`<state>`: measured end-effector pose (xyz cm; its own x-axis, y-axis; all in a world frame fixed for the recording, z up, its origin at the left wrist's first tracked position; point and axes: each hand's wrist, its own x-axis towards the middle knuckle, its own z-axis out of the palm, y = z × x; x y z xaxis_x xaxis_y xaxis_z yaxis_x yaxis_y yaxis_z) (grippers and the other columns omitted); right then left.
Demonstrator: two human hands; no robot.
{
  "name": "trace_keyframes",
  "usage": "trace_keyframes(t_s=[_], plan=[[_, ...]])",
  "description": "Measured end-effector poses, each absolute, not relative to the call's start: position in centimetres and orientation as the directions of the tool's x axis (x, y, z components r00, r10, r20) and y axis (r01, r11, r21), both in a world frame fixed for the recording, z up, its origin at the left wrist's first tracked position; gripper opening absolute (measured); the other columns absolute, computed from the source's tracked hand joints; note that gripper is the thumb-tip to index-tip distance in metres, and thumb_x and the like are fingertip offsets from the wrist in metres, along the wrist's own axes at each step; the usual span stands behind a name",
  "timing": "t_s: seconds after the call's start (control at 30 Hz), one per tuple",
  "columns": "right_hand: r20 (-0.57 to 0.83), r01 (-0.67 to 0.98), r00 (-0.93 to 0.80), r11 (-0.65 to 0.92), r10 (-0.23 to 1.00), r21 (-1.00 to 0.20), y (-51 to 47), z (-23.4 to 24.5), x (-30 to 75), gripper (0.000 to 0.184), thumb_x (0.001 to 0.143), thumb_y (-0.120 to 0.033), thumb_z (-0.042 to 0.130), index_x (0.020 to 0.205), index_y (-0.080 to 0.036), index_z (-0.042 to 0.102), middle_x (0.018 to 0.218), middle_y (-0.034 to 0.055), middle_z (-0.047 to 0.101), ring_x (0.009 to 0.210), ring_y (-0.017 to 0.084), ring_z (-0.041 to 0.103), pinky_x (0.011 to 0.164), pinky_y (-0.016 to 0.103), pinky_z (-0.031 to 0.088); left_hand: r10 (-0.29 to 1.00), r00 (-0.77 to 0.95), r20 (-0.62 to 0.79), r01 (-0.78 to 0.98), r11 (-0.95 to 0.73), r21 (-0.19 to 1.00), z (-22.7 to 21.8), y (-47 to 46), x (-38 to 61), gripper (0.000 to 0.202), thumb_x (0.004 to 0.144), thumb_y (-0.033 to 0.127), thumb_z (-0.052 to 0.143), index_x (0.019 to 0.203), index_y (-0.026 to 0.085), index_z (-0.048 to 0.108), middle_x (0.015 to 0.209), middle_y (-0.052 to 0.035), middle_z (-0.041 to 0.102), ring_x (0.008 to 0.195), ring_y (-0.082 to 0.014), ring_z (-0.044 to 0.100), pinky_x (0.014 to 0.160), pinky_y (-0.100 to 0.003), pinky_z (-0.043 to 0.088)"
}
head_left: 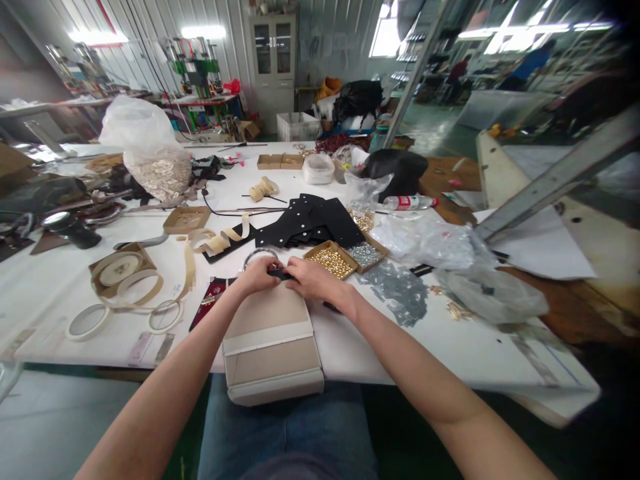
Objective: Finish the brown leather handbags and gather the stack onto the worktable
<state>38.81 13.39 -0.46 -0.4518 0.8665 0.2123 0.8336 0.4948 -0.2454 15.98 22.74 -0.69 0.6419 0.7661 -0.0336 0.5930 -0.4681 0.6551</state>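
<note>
A beige, bag-like piece [273, 337] with pale bands across it lies over the table's front edge, above my lap. At its far end my left hand [260, 275] is closed on a small black strip [278, 273]. From the other side, the fingers of my right hand [311, 279] pinch the same strip. Just behind my left hand shows a curved, shiny ring or handle [256, 253], partly hidden. Close to my right hand stand a box of gold studs [330, 260] and a box of silver studs [364, 255]. A dark red piece [207, 300] lies left of the beige piece.
Punched black panels [307, 220] are piled behind my hands. Tape rolls [89, 321] and a loose beige strip [188, 267] lie left. Grey metal plates [397, 293], plastic bags [490, 293] and a bottle [410, 203] are right. A metal post [555, 180] slants across the right side.
</note>
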Motion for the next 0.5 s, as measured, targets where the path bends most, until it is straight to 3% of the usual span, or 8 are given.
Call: trace_keyframes(t_s=[0.13, 0.5], plan=[[0.220, 0.851, -0.421, 0.468, 0.880, -0.240, 13.6, -1.2, 38.4, 0.019, 0.108, -0.031, 0.081, 0.120, -0.018, 0.074, 0.121, 0.0093, 0.069, 0.101, 0.024, 0.069, 0.086, 0.035, 0.054, 0.793, 0.605, -0.077, 0.621, -0.409, 0.668, -0.6, 23.0, 16.4, 0.036, 0.075, 0.025, 0.081, 0.110, 0.023, 0.084, 0.094, -0.0034, 0.082, 0.089, -0.0247, 0.076, 0.082, -0.033, 0.061], [0.260, 0.843, -0.413, 0.474, 0.873, -0.253, 13.2, -2.7, 37.2, 0.015, 0.111, -0.020, 0.073, 0.125, -0.015, 0.069, 0.126, 0.0135, 0.068, 0.115, 0.029, 0.065, 0.100, 0.043, 0.056, 0.856, 0.506, -0.104, 0.677, -0.319, 0.663, -0.7, 22.3, 16.8, 0.031, 0.073, 0.025, 0.086, 0.105, 0.026, 0.083, 0.104, -0.0042, 0.085, 0.105, -0.0277, 0.078, 0.094, -0.035, 0.061]])
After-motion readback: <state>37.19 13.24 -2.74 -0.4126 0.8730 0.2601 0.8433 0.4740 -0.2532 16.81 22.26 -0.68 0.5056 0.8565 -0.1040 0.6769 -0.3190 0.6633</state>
